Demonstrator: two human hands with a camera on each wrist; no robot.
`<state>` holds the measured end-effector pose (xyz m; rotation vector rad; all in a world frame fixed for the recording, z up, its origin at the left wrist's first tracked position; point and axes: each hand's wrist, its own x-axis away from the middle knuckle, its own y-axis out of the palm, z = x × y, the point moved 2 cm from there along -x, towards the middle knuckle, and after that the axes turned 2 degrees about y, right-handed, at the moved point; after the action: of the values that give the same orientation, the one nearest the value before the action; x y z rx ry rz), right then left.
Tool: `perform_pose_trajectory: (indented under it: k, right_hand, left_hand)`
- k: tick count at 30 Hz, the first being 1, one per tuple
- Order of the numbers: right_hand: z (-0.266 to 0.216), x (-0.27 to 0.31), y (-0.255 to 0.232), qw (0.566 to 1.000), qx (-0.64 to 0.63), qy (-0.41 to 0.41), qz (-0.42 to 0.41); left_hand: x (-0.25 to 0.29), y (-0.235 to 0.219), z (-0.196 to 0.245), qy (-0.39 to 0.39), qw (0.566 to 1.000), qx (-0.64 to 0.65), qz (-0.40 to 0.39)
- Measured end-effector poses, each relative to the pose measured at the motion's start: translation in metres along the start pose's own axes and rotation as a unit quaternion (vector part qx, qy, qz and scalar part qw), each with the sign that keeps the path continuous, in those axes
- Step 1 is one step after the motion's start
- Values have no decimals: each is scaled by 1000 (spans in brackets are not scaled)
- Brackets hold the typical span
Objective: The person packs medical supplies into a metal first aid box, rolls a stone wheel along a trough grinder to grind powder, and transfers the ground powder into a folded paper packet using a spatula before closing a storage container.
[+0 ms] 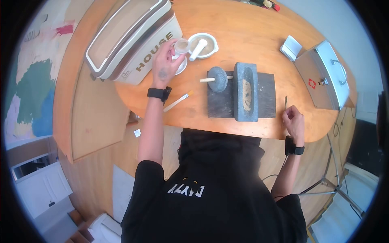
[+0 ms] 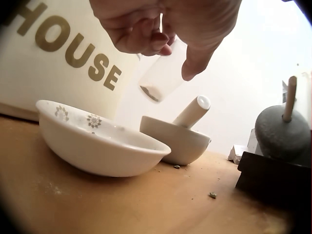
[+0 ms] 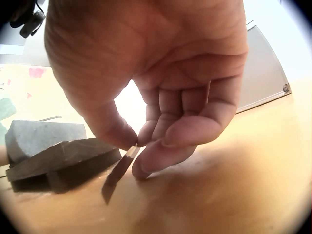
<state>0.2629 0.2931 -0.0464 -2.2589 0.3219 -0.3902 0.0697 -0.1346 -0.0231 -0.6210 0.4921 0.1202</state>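
From here the wooden table [image 1: 247, 38] takes up most of the space. At its left stands the big cream box [image 1: 135, 56] lettered "HOUSE", and at the far right a silver case [image 1: 327, 81] with 1 handle. Mid-table, a dark board [image 1: 265, 97] carries a grey stone trough [image 1: 239, 97] with tan powder in its channel. The person's left hand [image 1: 164, 60] is up beside the box; the right hand [image 1: 294, 123] is by the table's near edge, right of the board. On the board, left of the trough, sits a stone wheel [image 1: 218, 77] with a wooden rod through it. A white mortar [image 2: 168, 139] with its pestle [image 1: 197, 50] stands just beside a white bowl [image 2: 97, 151]. A brush [image 1: 178, 101] lies near the left wrist. The left thumb and fingers grip a clear cup [image 2: 163, 78], tilted above the bowl and mortar, a little powder inside. The right thumb and fingertips pinch a slim flat tool [image 3: 114, 180], slanting down to the table.
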Motion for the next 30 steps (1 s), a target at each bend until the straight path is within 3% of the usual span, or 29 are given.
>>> perform_pose_trajectory:
  k: [4,6,10,13,15,18,20,22,25,27,28,30]
  right_hand:
    - [-18,-4,-5,1000,-15,2,-2]
    - [-20,-5,-4,999,-32,13,-8]
    - [-18,-7,-3,999,-8,-38,13]
    - [-14,-8,-2,998,-4,-54,15]
    - [-13,-10,-3,998,4,-64,15]
    - [-18,-23,-6,996,-69,-61,5]
    - [-31,-32,-14,988,-47,-140,39]
    - [-42,-42,-19,993,-57,-96,22]
    - [-71,-53,-22,983,-112,-136,49]
    - [-90,-60,-22,983,-106,-148,32]
    - [-101,-66,-21,982,-102,-159,19]
    - [-124,-70,-17,978,-91,-183,30]
  left_hand:
    - [-1,-5,9,13,1000,6,2]
    - [-3,-8,17,58,998,-10,-3]
    - [-6,-5,10,81,996,-42,23]
    - [-11,-3,1,19,996,20,79]
    - [-12,-4,2,-104,984,120,77]
    - [-16,-2,6,-82,983,141,87]
    - [-18,1,4,-86,988,109,68]
    - [-17,3,3,-95,992,73,50]
    - [-18,3,-1,-94,978,171,75]
    - [-12,3,-17,-272,897,347,23]
    - [-14,1,-14,-269,897,348,23]
    - [-9,-6,5,-155,952,262,25]
